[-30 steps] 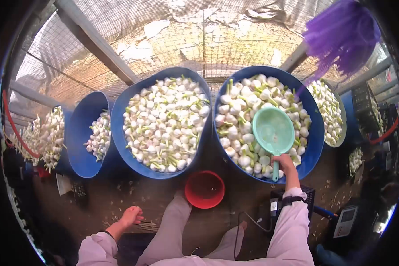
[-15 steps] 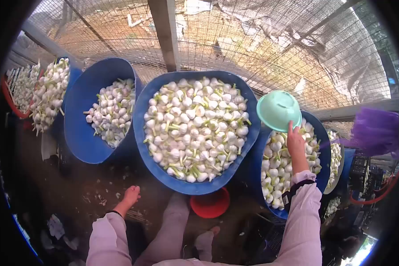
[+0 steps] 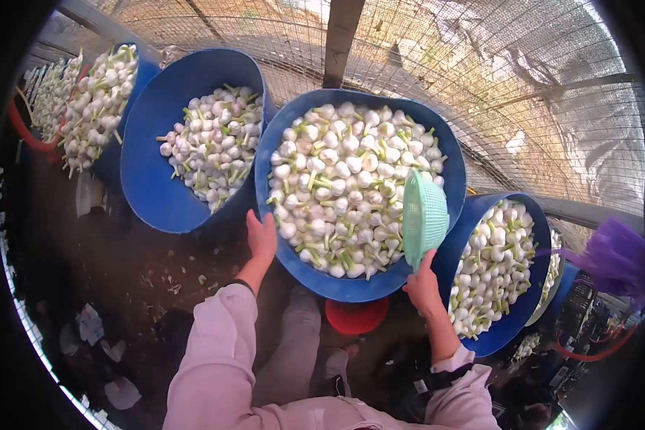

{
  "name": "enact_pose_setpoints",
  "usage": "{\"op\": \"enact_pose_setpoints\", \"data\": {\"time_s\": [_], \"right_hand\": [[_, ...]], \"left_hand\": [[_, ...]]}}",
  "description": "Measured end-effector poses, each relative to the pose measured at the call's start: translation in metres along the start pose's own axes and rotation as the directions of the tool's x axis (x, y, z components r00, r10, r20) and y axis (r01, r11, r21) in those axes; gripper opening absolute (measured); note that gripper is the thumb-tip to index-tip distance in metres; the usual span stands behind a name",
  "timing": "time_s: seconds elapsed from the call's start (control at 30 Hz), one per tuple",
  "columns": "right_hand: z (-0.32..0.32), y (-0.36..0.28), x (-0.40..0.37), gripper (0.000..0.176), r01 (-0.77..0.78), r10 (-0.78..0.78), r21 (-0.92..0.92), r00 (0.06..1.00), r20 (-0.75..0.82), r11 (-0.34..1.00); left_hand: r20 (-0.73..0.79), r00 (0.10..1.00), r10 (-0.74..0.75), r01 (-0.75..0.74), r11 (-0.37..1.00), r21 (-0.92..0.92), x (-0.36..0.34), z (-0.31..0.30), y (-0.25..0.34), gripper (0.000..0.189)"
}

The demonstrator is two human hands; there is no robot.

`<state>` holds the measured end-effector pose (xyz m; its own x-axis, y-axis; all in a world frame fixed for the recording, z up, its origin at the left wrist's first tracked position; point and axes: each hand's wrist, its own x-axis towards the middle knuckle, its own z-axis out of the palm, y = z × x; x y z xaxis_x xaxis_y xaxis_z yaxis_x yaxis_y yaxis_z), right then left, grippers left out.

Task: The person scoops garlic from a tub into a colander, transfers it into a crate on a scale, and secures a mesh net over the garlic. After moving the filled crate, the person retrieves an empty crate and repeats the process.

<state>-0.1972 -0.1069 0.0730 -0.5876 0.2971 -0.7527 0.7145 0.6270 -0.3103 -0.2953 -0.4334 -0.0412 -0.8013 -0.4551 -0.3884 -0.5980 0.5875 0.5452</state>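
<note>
My right hand (image 3: 424, 285) grips the rim of a mint-green plastic colander (image 3: 426, 218), which is tipped on its side over the right part of the middle blue tub (image 3: 315, 288). That tub is filled with white garlic bulbs (image 3: 344, 193) with short green stems. My left hand (image 3: 262, 238) holds nothing; its fingers are apart, right at the tub's left rim.
Left of the middle tub, another blue tub (image 3: 150, 175) is tilted, partly filled with garlic. A third blue tub (image 3: 507, 328) of garlic stands at the right, near a purple mesh bundle (image 3: 616, 261). Below the middle tub sits a red basin (image 3: 357, 319). Wire mesh (image 3: 466, 64) runs behind.
The colander has moved left from above the right tub to the middle tub and turned onto its side. My left hand has come up to the middle tub's rim. The view has shifted.
</note>
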Motion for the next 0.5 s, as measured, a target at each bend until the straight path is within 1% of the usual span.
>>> {"op": "enact_pose_setpoints", "data": {"time_s": [0.07,0.1,0.13,0.17,0.2,0.27,0.3,0.33,0.37,0.4,0.43,0.47,0.5], "right_hand": [[0.063,0.023,0.057,0.082,-0.039,0.054,0.291,0.998,-0.041,0.956],[0.069,0.019,0.067,0.082,-0.042,0.056,0.293,0.998,-0.041,0.955],[0.073,0.015,0.077,0.086,-0.118,0.154,0.275,0.982,-0.113,0.954],[0.072,0.01,0.088,0.09,-0.195,0.248,0.259,0.95,-0.191,0.946],[0.068,0.006,0.098,0.09,-0.207,0.259,0.254,0.946,-0.195,0.945],[0.058,-0.004,0.109,0.099,-0.161,0.351,0.442,0.85,-0.392,0.883],[0.061,-0.002,0.119,0.099,-0.172,0.361,0.441,0.847,-0.39,0.881],[0.068,0.0,0.136,0.098,-0.156,0.345,0.42,0.838,-0.423,0.894],[0.079,0.004,0.157,0.098,-0.136,0.325,0.4,0.829,-0.455,0.907],[0.099,0.01,0.18,0.098,-0.134,0.327,0.406,0.829,-0.454,0.904],[0.125,0.023,0.204,0.097,-0.046,0.28,0.465,0.85,-0.447,0.884],[0.136,0.018,0.216,0.097,0.045,0.224,0.518,0.867,-0.444,0.854],[0.143,0.011,0.232,0.09,-0.087,0.318,0.595,0.901,-0.296,0.799]], "left_hand": [[-0.005,1.0,-0.025,0.024,0.999,-0.046,0.003,0.029,-0.007,0.055],[-0.053,0.998,-0.028,0.033,0.994,0.105,-0.006,0.028,0.006,0.057],[-0.045,0.998,-0.034,0.038,0.993,0.108,-0.009,0.026,0.012,0.057],[-0.063,0.995,-0.075,0.083,0.987,0.139,-0.01,0.027,0.017,0.058],[-0.079,0.99,-0.113,0.125,0.978,0.17,-0.009,0.028,0.022,0.059],[-0.063,0.993,-0.102,0.112,0.976,0.188,-0.012,0.029,0.022,0.062],[-0.065,0.996,-0.068,0.079,0.98,0.182,-0.012,0.03,0.018,0.063],[-0.076,0.997,-0.029,0.041,0.985,0.17,-0.009,0.029,0.015,0.064],[-0.043,0.999,-0.027,0.033,0.99,0.14,-0.009,0.026,0.018,0.067],[-0.044,0.999,-0.021,0.027,0.989,0.143,-0.009,0.025,0.019,0.067],[-0.032,0.999,0.022,-0.017,0.987,0.157,-0.01,0.025,0.018,0.069],[-0.024,0.998,0.063,-0.058,0.984,0.168,-0.011,0.026,0.018,0.07],[-0.031,0.997,0.067,-0.061,0.983,0.174,-0.012,0.026,0.019,0.07]]}}
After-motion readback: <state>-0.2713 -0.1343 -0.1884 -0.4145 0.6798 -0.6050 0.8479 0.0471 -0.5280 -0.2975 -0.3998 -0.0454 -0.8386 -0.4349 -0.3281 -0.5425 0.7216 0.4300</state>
